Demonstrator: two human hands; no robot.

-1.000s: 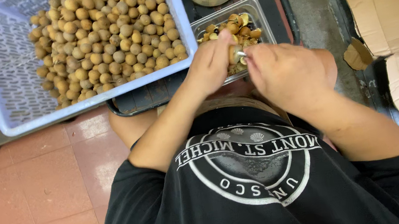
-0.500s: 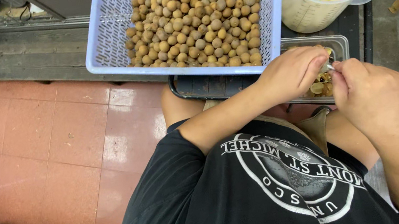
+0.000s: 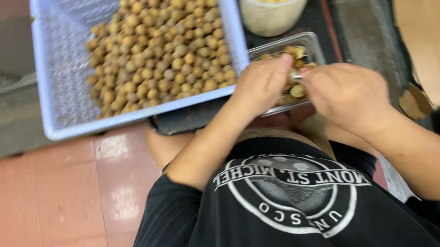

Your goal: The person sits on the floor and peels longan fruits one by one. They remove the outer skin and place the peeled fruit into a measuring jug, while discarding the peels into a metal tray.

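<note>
Over the clear plastic tray [image 3: 312, 42] we have both hands meeting: our left hand [image 3: 260, 84] comes in from the lower left, our right hand [image 3: 345, 94] from the lower right, and their fingers are bunched together on a small round fruit [image 3: 297, 91] and a glint of metal between them, though motion blur keeps us from telling which hand grips which. The tray holds brown shell pieces and sits tight against the near right corner of the pale blue basket [image 3: 60, 65], with our knuckles touching its near rim. That basket is heaped with small brown round fruits [image 3: 163, 45] toward its right side, leaving bare mesh along its left wall. Just beyond the tray stands a white pitcher [image 3: 273, 15] filled with pale peeled fruit, its base close to the tray's far edge. To the right, a dark strip of counter [image 3: 363, 17] runs beside flattened cardboard [image 3: 434, 13]. Open room lies mostly to our left, across the red tiled floor [image 3: 44, 217] below the basket's near edge.
</note>
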